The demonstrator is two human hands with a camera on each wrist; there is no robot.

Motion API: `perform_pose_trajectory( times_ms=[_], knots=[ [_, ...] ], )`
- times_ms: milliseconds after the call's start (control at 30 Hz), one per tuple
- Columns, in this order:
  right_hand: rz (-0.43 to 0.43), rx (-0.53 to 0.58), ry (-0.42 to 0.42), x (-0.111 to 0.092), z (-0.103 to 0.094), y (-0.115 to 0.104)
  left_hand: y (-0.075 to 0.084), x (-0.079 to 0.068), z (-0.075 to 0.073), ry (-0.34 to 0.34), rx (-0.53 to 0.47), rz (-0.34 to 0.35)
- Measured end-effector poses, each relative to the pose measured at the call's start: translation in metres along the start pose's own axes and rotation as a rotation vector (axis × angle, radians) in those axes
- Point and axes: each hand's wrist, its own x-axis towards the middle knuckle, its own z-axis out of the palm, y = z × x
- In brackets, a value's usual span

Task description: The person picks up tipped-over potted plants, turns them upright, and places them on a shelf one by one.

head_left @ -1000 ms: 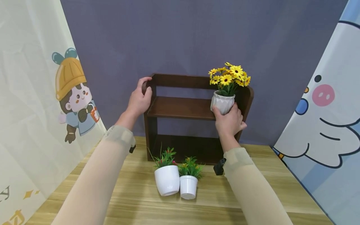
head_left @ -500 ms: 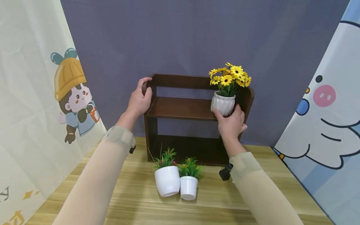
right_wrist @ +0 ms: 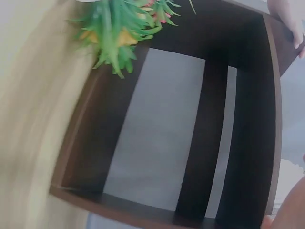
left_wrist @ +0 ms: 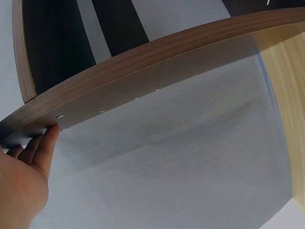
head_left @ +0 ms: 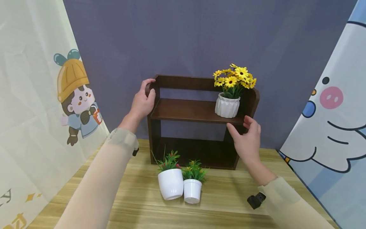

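Observation:
A dark brown two-tier wooden shelf [head_left: 184, 110] stands at the back of the table. My left hand [head_left: 142, 101] grips the upper part of its left side panel; in the left wrist view the fingertips [left_wrist: 49, 143] lie against the panel's outer face. On the upper tier, near the right end, a pleated white pot [head_left: 227, 106] with yellow artificial daisies [head_left: 236, 78] stands upright. Just in front of and below that pot is my right hand [head_left: 248, 140], thumb and fingers spread, holding nothing. The right wrist view shows little of this hand.
Two white pots with green artificial plants, a larger one [head_left: 171, 184] and a smaller one [head_left: 192, 190], lean side by side before the shelf on the wood-grain table [head_left: 223, 203]. A grey-purple curtain [head_left: 183, 38] hangs behind; printed cloths flank both sides.
My right hand has let go of the daisy pot and drawn back down and to the right. The pot stays on the upper tier. My left hand keeps its hold on the shelf.

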Motion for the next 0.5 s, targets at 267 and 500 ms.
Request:
perform_pose_trajectory(
  times_ms=[267, 500],
  knots=[
    [0.136, 0.111, -0.338, -0.026, -0.024, 0.022, 0.000, 0.000, -0.001, -0.005, 0.001, -0.012],
    [0.159, 0.183, -0.622, -0.050, -0.029, 0.043, 0.001, 0.000, -0.001, -0.006, -0.001, -0.010]
  ],
)
